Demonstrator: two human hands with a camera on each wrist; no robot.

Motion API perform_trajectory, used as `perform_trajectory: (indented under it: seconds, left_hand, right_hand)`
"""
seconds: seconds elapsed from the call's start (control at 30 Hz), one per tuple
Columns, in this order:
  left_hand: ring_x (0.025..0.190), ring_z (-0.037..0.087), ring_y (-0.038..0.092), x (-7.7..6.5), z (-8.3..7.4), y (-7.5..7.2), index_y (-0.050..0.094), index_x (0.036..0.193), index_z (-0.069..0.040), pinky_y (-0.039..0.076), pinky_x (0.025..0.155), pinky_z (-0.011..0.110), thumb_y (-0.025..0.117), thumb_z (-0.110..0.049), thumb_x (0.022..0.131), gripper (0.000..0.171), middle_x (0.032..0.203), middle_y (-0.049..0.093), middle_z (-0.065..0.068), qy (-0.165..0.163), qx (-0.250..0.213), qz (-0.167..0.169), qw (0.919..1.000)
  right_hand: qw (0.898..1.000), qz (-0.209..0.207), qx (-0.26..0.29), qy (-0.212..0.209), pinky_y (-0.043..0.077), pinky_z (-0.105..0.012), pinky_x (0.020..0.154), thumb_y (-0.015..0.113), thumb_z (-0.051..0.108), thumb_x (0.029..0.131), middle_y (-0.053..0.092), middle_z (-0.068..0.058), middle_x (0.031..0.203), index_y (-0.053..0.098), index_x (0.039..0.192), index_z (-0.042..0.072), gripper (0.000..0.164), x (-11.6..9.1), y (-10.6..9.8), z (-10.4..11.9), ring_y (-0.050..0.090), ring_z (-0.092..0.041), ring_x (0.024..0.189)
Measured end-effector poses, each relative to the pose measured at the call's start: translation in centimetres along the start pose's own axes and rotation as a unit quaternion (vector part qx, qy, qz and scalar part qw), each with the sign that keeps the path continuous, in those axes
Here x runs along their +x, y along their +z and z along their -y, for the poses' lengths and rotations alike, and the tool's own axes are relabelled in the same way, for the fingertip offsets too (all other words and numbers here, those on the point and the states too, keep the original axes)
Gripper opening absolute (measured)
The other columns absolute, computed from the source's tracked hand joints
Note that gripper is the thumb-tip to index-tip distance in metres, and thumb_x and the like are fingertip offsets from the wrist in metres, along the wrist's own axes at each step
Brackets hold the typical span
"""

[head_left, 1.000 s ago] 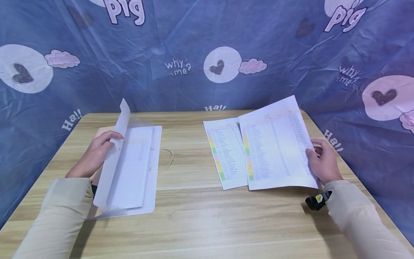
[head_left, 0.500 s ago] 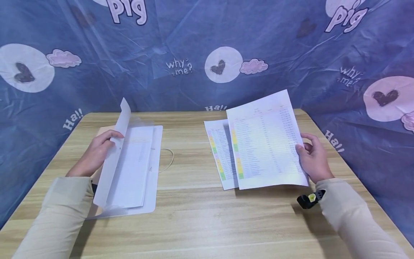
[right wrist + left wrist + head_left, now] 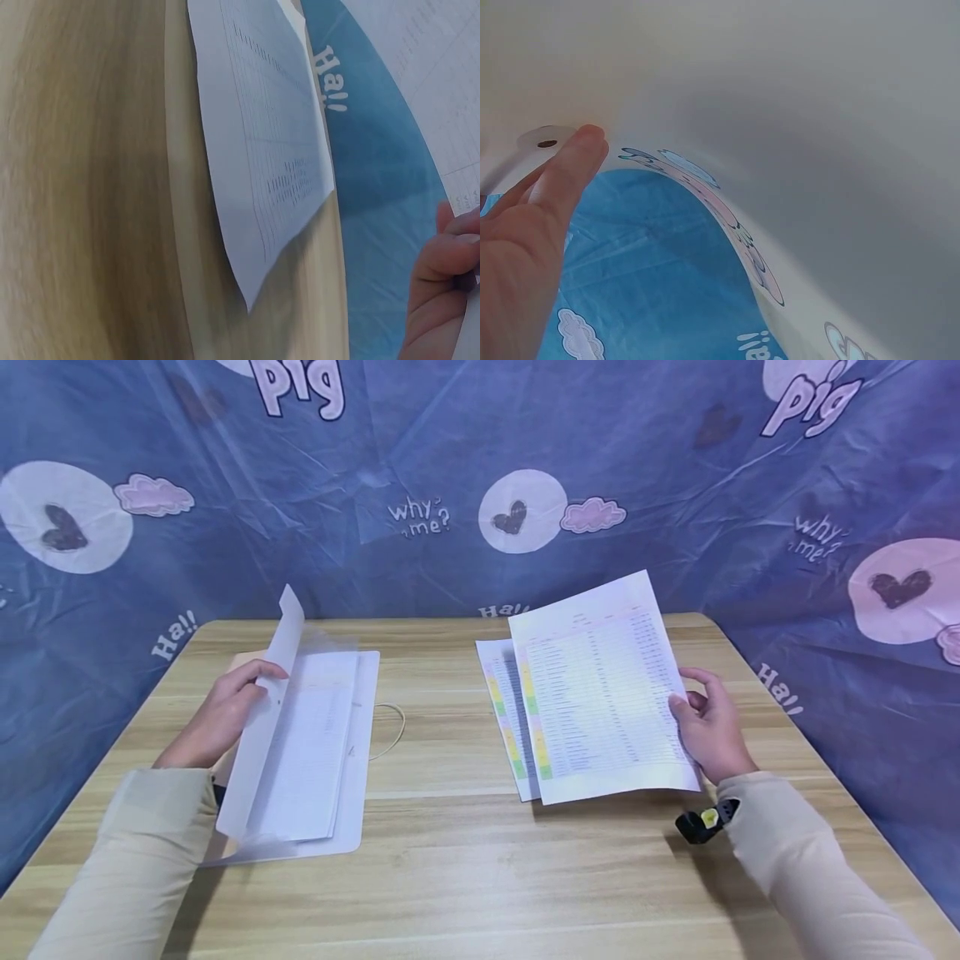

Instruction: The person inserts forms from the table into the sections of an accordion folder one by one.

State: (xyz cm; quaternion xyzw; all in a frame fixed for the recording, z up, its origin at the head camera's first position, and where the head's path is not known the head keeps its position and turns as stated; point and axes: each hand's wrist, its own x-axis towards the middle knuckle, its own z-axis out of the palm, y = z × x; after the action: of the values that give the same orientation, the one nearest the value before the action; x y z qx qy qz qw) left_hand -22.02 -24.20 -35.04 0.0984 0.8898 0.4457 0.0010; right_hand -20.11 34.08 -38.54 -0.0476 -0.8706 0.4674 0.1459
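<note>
In the head view my left hand (image 3: pixel 228 706) holds up the white cover of a document folder (image 3: pixel 369 735) by its edge. Printed sheets (image 3: pixel 307 760) lie inside on the folder's back. The left wrist view shows the cover's outer face (image 3: pixel 817 150), with cartoon prints and a small round fastener beside my finger. My right hand (image 3: pixel 712 727) pinches a printed sheet (image 3: pixel 600 693) at its right edge, thumb in front. This sheet is tilted up, with a table of text and a colour-striped left column. Behind it a similar sheet (image 3: pixel 491 677) lies on the table, partly covered.
A thin cream cord (image 3: pixel 400 727) loops out from the folder's right side onto the wooden table (image 3: pixel 450 877). Blue printed fabric (image 3: pixel 435 443) hangs behind and beside the table. A black wrist device (image 3: pixel 705 821) sits below my right sleeve.
My right hand has moved left with its sheet, which now covers more of the sheet on the table. My left hand and the raised folder cover have stayed in place.
</note>
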Motion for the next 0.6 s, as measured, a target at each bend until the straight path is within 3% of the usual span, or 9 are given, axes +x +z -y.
perform_trajectory:
  seconds: [0.27, 0.6]
  left_hand:
    - [0.110, 0.034, 0.036, -0.1, 0.0, -0.1, 0.045, 0.122, 0.002, 0.037, 0.078, 0.035, 0.020, -0.008, 0.096, 0.038, 0.135, 0.035, 0.020, 0.001, -0.002, -0.001, 1.0000]
    - [0.111, 0.035, 0.036, -0.1, 0.0, -0.1, 0.044, 0.121, 0.002, 0.037, 0.079, 0.039, 0.020, -0.009, 0.096, 0.037, 0.136, 0.033, 0.020, -0.001, -0.016, -0.002, 0.9999]
  right_hand:
    - [0.999, 0.014, 0.032, -0.012, 0.049, -0.020, 0.058, 0.045, 0.009, 0.097, 0.056, 0.000, 0.093, 0.034, 0.139, 0.010, 0.044, 0.3, 1.6, 0.5, 0.059, -0.001, 0.070]
    - [0.997, 0.043, 0.068, -0.007, 0.050, -0.024, 0.058, 0.045, 0.010, 0.098, 0.057, -0.009, 0.096, 0.032, 0.141, 0.014, 0.046, 0.4, 3.9, 1.5, 0.060, -0.005, 0.070]
